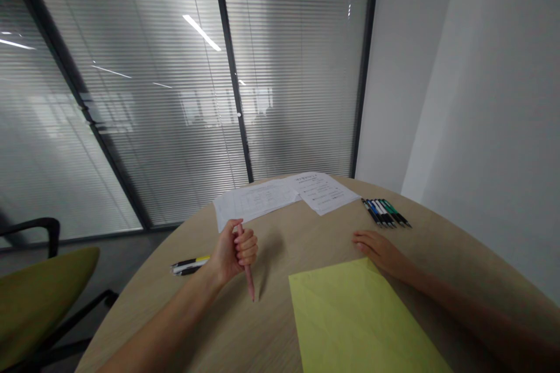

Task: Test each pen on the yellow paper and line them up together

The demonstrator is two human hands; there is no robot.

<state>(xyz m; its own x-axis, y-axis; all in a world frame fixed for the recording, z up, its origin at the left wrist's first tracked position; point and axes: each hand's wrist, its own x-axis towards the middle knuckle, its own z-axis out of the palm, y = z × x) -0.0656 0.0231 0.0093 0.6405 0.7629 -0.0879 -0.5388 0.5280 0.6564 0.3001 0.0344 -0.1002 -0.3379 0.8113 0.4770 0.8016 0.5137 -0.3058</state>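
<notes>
My left hand (237, 249) is closed in a fist around a pink pen (249, 281). The pen points downward, its tip near the tabletop; I cannot tell if it touches. Flat on the table, my right hand (380, 250) lies with fingers stretched out and together, by the top right corner of a yellow sheet of paper (350, 320). Part of that hand seems to rest at the paper's edge. Beyond it lies a row of several pens (385, 213) with black, blue, white and green barrels. A few more pens (190, 264) lie left of my left wrist, partly hidden by it.
White printed sheets (258, 198) overlap at the far edge of the round wooden table (315, 239). A green chair (44, 285) with black armrests stands at the left. Behind the table are a glass partition with blinds (297, 70) and a white wall (481, 128).
</notes>
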